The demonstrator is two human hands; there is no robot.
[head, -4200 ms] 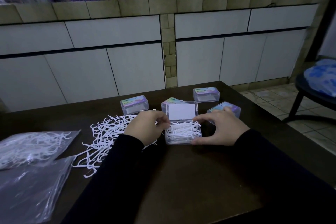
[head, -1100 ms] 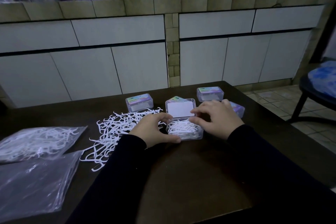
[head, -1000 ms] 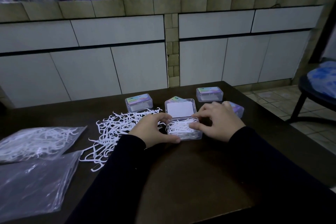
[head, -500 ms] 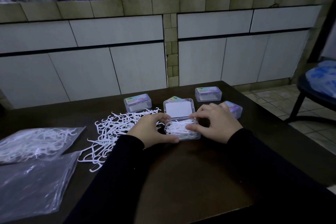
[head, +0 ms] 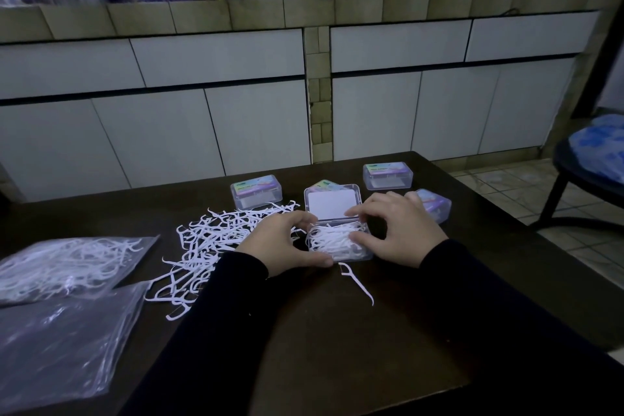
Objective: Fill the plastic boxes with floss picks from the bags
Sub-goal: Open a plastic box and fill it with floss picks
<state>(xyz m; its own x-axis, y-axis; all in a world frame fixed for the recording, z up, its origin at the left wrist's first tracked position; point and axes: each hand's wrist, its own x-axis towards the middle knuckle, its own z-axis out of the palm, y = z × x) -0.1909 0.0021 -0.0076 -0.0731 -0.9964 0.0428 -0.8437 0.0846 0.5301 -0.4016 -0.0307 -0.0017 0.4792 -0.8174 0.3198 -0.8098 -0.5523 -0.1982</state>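
Both hands are at the open plastic box (head: 337,245), which sits mid-tabletop (head: 337,348) with its lid (head: 332,204) standing up at the back. The left hand (head: 280,241) cups the box's left end, thumb along the front edge, its grip curled around the corner. The right hand (head: 401,233) has curled fingers on the picks heaped inside. One floss pick (head: 358,284) lies on the tabletop just in front. A loose pile of picks (head: 216,240) spreads to the left, beside two plastic bags (head: 64,267). Closed boxes (head: 387,176) stand behind.
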